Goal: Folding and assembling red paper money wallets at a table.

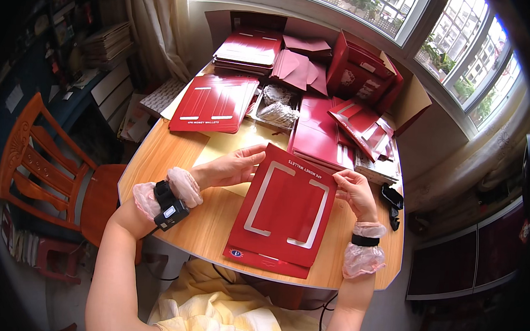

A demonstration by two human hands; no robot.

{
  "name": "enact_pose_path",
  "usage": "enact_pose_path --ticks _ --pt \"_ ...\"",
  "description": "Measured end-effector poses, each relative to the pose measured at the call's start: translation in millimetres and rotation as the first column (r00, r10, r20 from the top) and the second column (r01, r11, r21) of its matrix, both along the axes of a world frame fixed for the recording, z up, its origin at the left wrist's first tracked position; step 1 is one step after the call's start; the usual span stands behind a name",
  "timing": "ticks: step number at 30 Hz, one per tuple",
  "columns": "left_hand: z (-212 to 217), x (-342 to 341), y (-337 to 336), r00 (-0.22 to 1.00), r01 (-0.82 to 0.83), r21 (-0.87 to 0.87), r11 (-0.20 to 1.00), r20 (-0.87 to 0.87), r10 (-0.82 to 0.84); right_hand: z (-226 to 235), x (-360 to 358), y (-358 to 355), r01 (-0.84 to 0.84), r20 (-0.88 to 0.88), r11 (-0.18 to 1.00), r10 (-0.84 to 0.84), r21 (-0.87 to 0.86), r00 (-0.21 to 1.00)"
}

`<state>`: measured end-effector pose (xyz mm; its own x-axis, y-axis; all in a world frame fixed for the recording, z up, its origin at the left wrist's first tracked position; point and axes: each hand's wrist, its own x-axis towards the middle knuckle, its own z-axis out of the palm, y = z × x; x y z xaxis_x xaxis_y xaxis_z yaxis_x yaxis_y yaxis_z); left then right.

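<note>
— What do we have in our hands here?

— We hold a red card sheet (287, 208) with pale cut-out slots, lying flat on the wooden table (176, 156) right in front of us. Our left hand (232, 167) pinches its upper left corner, at about ten o'clock from the sheet's middle, thumb on top and fingers curled under the edge. Our right hand (354, 190) grips the upper right edge, at about two o'clock, fingers closed on the card.

— Is there only one sheet under us?

— We see a second red sheet peeking out beneath it at six o'clock, its lower edge showing near the table's rim. We cannot tell whether more lie under that.

— What sits about the sheet?

— At twelve o'clock from it lies a pale yellow sheet (230, 143) on the table, partly covered by our left hand. Farther out at eleven o'clock rests a stack of red slotted cards (211, 104). At one o'clock a pile of red flat cards (317, 132) runs up the table, and beyond it, at twelve, a small tray of clear crumpled bags (277, 107). At three o'clock, just past our right hand, lies a small black device (392, 197) near the table's edge.

— And off the table?

— At nine o'clock stands an orange wooden chair (40, 167), well apart from our hands. We wear a black device strapped on the left wrist and a black band on the right.
</note>
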<state>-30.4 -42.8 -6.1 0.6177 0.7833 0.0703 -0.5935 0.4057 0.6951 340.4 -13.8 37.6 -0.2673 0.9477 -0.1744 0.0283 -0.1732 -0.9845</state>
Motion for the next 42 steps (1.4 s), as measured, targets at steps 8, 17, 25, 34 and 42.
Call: enact_pose_path --ticks 8,17,25,34,42 --pt "-4 2 5 0.999 -0.015 0.092 0.996 -0.039 0.019 -1 4 1 -0.012 -0.003 1.000 0.012 -0.006 1.000" --pt "-11 8 1 0.979 -0.079 0.222 0.972 -0.165 0.118 7 -1 -6 -0.146 0.321 0.982 0.100 0.120 0.942" --pt "9 14 -10 0.919 -0.083 0.379 0.922 -0.328 0.218 58 -51 -29 -0.325 0.487 0.736 -0.007 0.594 0.873" --pt "9 21 -13 0.891 -0.107 0.413 0.904 -0.364 0.272 41 -117 -36 -0.532 0.587 0.564 0.101 0.631 0.803" --pt "14 26 -19 0.905 -0.069 0.389 0.919 -0.362 0.221 43 -112 -40 -0.471 0.558 0.563 0.020 0.680 0.830"
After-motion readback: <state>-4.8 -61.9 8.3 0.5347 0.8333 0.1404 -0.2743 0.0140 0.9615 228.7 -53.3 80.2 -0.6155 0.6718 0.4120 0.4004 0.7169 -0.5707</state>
